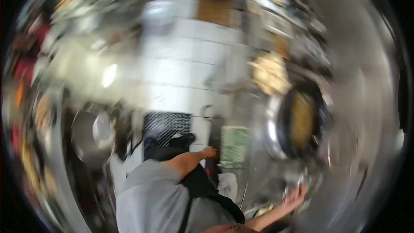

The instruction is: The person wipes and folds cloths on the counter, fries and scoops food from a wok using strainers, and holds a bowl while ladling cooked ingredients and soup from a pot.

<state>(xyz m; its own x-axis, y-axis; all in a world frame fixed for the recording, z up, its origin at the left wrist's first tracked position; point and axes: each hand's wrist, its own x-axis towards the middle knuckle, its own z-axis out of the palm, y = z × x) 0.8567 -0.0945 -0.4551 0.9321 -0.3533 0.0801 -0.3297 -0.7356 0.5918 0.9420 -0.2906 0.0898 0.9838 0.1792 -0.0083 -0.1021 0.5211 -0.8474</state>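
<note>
My left hand (209,152) is by the dark front edge of the counter, beside a green-and-white printed packet or cloth (235,146). Its fingers are too smeared to show whether they hold anything. Farther right, my right hand (295,196) reaches over the counter with its fingers stretched out. Close to those fingertips are clear, shiny items with a bit of green (305,179), too blurred to name. Beyond them stands a large dark round pan (282,125) with yellowish-brown contents (302,118). A white crumpled thing (227,186) lies near the counter edge.
Pale pieces are heaped in a pile (271,73) behind the pan. A steel wall (362,82) rises on the right. White floor tiles (172,71) and a black perforated mat (167,125) lie below. At left, a metal bowl (92,133) sits near another counter.
</note>
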